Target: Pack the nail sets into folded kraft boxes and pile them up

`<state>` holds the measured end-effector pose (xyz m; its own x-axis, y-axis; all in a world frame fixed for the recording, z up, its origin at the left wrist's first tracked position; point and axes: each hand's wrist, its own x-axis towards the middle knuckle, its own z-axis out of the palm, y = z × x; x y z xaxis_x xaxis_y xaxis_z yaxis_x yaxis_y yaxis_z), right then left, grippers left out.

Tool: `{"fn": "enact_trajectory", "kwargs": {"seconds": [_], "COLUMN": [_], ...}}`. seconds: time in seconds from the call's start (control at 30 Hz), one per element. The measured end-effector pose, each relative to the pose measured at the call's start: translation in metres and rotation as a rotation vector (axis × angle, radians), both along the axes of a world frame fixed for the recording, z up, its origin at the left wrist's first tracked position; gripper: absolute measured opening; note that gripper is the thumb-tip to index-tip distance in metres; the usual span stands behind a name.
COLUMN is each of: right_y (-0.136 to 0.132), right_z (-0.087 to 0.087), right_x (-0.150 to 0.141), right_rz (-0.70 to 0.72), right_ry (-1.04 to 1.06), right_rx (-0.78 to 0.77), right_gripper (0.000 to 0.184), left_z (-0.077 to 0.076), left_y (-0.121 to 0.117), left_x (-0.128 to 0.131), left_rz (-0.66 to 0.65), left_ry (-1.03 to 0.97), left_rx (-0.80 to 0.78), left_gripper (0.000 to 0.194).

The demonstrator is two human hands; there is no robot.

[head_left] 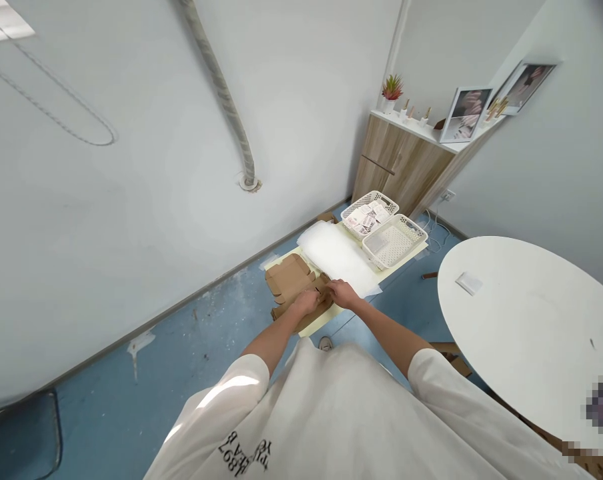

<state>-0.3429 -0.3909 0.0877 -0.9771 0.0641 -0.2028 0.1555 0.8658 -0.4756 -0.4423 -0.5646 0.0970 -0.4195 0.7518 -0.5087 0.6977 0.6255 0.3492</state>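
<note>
A flat brown cardboard box blank (289,280) lies on a pale yellow table (326,319) in front of me. My left hand (306,301) rests on its near part with the fingers curled on the cardboard. My right hand (342,292) grips the blank's right edge, next to a stack of white foam sheets (336,257). Both hands are small in the view and the fingers are hard to make out.
Two white plastic baskets stand at the table's far end, one with packets (369,213), one nearly empty (395,241). A round white table (531,320) is at the right. A wooden cabinet (401,163) with a plant and framed pictures stands by the wall.
</note>
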Motion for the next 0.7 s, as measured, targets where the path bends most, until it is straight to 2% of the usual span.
{"fn": "enact_trajectory", "kwargs": {"seconds": [0.2, 0.47, 0.57, 0.7], "right_y": [-0.018, -0.027, -0.027, -0.027], "right_z": [0.002, 0.003, 0.0, -0.004], "right_x": [-0.008, -0.012, -0.012, -0.008], "right_rz": [0.117, 0.17, 0.189, 0.172], "right_ry": [0.01, 0.097, 0.104, 0.126], "right_rx": [0.085, 0.177, 0.165, 0.132], "right_gripper": [0.038, 0.023, 0.026, 0.03], "left_z": [0.012, 0.027, 0.027, 0.018], "left_y": [-0.011, -0.02, -0.026, -0.037], "left_x": [0.002, 0.009, 0.014, 0.02], "left_rz": [0.001, 0.032, 0.061, 0.086], "left_ry": [0.036, 0.097, 0.1, 0.154], "left_rx": [0.046, 0.144, 0.16, 0.125], "left_gripper": [0.028, 0.032, 0.031, 0.031]}}
